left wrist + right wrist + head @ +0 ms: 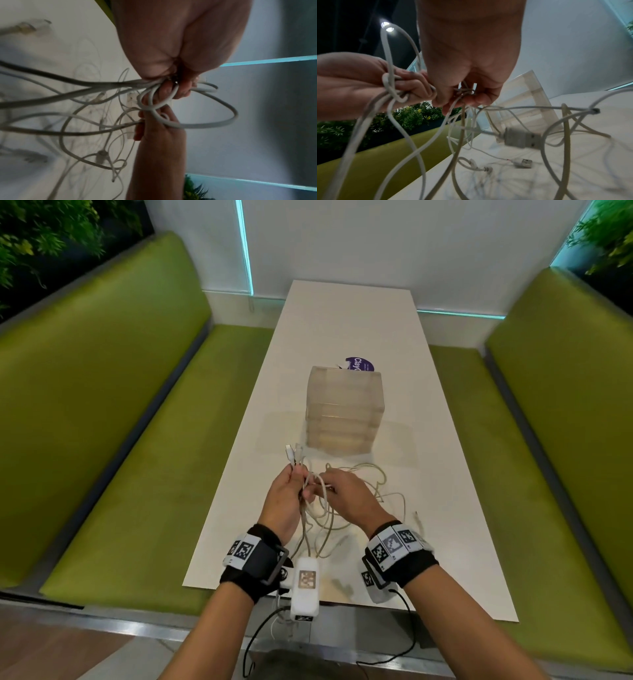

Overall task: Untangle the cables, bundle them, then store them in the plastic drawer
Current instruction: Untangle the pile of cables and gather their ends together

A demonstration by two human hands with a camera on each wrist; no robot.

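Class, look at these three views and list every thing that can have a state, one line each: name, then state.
White cables: still tangled, partly lifted, loose ends lying on the table.
Plastic drawer unit: upright on the white table, all drawers closed.
Left hand: grips a bunch of cables, connector ends sticking up.
Right hand: fingers pinch a knot.
USB plug: hanging free, unplugged.

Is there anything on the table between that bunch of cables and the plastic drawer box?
Nothing visible: the cables, held by the left hand and right hand, face bare table before the plastic drawer.
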